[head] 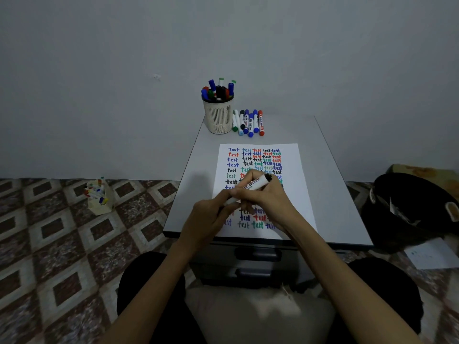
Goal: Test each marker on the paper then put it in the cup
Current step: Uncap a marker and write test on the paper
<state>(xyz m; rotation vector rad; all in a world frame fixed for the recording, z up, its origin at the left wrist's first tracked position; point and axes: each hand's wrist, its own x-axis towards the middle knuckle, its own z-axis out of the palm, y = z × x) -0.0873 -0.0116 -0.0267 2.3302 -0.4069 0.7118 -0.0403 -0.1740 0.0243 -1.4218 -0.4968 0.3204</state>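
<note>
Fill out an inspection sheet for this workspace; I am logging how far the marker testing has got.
Surface: small grey table with drawers below.
Job's things: paper covered in coloured "test" words; cup at the far edge, full of markers; row of markers lying right of the cup.
Clutter: nothing seen on the table.
Hands: left hand and right hand together hold a black-capped marker over the paper.
Cables: nothing seen.
Surroundings: patterned tile floor; box of markers on the floor to the left; black bag to the right; plain wall.
</note>
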